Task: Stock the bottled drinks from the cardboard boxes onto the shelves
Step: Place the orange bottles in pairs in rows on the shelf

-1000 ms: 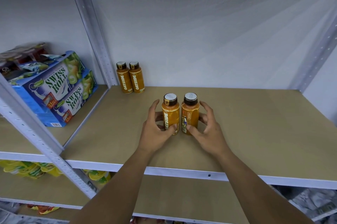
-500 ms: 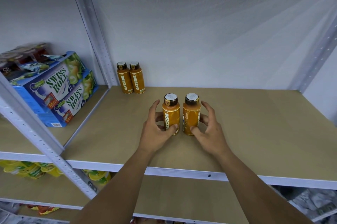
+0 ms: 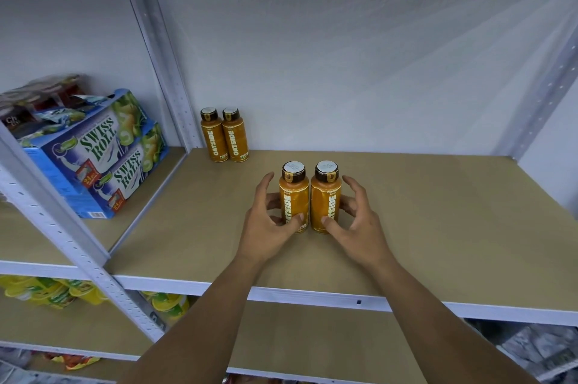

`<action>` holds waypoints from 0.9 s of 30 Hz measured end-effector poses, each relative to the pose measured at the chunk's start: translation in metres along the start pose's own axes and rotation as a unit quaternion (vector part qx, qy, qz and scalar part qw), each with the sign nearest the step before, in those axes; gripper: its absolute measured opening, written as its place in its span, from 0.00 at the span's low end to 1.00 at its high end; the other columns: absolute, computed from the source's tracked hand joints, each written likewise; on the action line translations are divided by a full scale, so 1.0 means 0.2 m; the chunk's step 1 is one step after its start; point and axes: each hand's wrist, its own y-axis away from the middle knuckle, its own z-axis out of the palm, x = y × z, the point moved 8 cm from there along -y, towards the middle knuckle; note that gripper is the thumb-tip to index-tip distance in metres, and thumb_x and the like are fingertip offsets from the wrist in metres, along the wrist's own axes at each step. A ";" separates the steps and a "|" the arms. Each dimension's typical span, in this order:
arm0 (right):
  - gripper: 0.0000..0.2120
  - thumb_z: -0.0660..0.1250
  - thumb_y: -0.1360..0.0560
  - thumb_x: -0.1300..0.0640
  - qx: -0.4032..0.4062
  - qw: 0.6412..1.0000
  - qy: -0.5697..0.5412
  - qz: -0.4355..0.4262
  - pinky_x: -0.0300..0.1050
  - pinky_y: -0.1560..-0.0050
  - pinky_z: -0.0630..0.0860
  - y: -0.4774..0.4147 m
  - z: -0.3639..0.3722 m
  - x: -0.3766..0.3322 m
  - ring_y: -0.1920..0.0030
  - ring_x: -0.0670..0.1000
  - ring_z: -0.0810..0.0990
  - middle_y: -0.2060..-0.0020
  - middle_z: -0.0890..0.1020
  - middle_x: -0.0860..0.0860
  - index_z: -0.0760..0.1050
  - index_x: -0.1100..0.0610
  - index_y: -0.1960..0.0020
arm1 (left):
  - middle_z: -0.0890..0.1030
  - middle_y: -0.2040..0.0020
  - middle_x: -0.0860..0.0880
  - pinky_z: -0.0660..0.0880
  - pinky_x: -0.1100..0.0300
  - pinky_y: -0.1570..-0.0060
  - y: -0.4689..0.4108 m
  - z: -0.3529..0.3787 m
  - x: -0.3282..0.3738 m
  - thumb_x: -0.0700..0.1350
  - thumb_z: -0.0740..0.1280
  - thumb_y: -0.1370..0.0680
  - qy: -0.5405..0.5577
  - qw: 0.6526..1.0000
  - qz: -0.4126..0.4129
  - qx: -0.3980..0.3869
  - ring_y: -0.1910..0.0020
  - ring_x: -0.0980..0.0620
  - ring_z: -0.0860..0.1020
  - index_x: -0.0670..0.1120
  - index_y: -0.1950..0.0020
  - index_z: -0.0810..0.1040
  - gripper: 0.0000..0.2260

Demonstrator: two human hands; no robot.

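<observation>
As hands (image 3: 266, 228) (image 3: 359, 227) grip btls (image 3: 294, 196) (image 3: 325, 196) — both stand upright.

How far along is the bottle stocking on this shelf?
Done: two back bottles stand by the wall. In hand: the left hand grips the left bottle, the right hand the right bottle, on the shelf. Left: likely pushing them back; boxes unseen.

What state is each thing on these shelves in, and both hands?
Left front bottle: upright, capped, on the shelf.
Right front bottle: upright, capped, beside it.
Left hand: grips left front bottle.
Right hand: grips right front bottle.
Back bottles: upright, capped, untouched.
Snack boxes: stacked.
</observation>
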 end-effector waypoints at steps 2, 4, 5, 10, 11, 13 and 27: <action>0.43 0.78 0.28 0.48 0.005 1.000 0.003 -0.004 0.37 0.38 0.71 0.00 0.00 -0.01 0.37 0.41 0.76 0.34 0.78 0.45 0.55 0.38 0.22 | 0.78 0.32 0.50 0.80 0.54 0.43 0.00 0.00 0.00 0.51 0.80 0.28 -0.001 1.000 0.000 0.004 0.38 0.52 0.79 0.60 0.19 0.55 0.45; 0.44 0.78 0.28 0.47 0.007 1.000 0.002 -0.009 0.40 0.37 0.72 0.00 0.00 -0.01 0.37 0.43 0.76 0.33 0.77 0.44 0.55 0.38 0.22 | 0.78 0.32 0.50 0.80 0.54 0.43 0.00 0.00 0.00 0.52 0.80 0.28 -0.002 1.000 -0.002 0.005 0.39 0.53 0.78 0.60 0.19 0.55 0.45; 0.44 0.78 0.28 0.47 0.006 1.000 0.001 -0.010 0.41 0.36 0.73 0.00 0.00 -0.01 0.36 0.43 0.76 0.33 0.76 0.43 0.55 0.38 0.22 | 0.78 0.32 0.50 0.80 0.55 0.43 0.00 0.00 0.00 0.52 0.80 0.28 -0.003 1.000 -0.002 0.006 0.39 0.53 0.78 0.60 0.19 0.55 0.45; 0.43 0.79 0.28 0.50 0.001 1.000 -0.011 -0.009 0.39 0.40 0.77 0.00 0.00 0.01 0.38 0.44 0.78 0.35 0.76 0.43 0.57 0.37 0.23 | 0.78 0.32 0.49 0.80 0.54 0.42 0.00 0.00 0.00 0.50 0.80 0.28 -0.014 1.000 0.002 0.005 0.40 0.54 0.77 0.60 0.19 0.55 0.45; 0.42 0.79 0.28 0.51 0.001 1.000 -0.011 -0.009 0.36 0.42 0.77 0.00 0.00 0.01 0.39 0.44 0.78 0.36 0.77 0.43 0.57 0.38 0.23 | 0.78 0.32 0.49 0.80 0.55 0.43 0.00 0.00 -0.01 0.50 0.80 0.28 -0.015 1.000 0.002 0.005 0.40 0.54 0.77 0.59 0.19 0.55 0.45; 0.42 0.79 0.28 0.50 0.001 1.000 -0.012 -0.008 0.30 0.47 0.75 0.00 0.00 0.00 0.41 0.44 0.79 0.37 0.76 0.42 0.58 0.39 0.23 | 0.78 0.32 0.50 0.78 0.59 0.45 0.00 0.00 -0.01 0.50 0.80 0.28 -0.016 1.000 0.002 0.005 0.40 0.54 0.78 0.59 0.19 0.55 0.45; 0.41 0.78 0.28 0.48 0.015 1.000 -0.013 -0.013 0.29 0.49 0.74 0.00 -0.02 -0.03 0.41 0.41 0.78 0.36 0.75 0.42 0.59 0.41 0.23 | 0.75 0.31 0.52 0.81 0.54 0.44 0.00 -0.01 0.01 0.54 0.79 0.28 -0.009 1.000 0.005 -0.006 0.39 0.54 0.77 0.62 0.19 0.54 0.45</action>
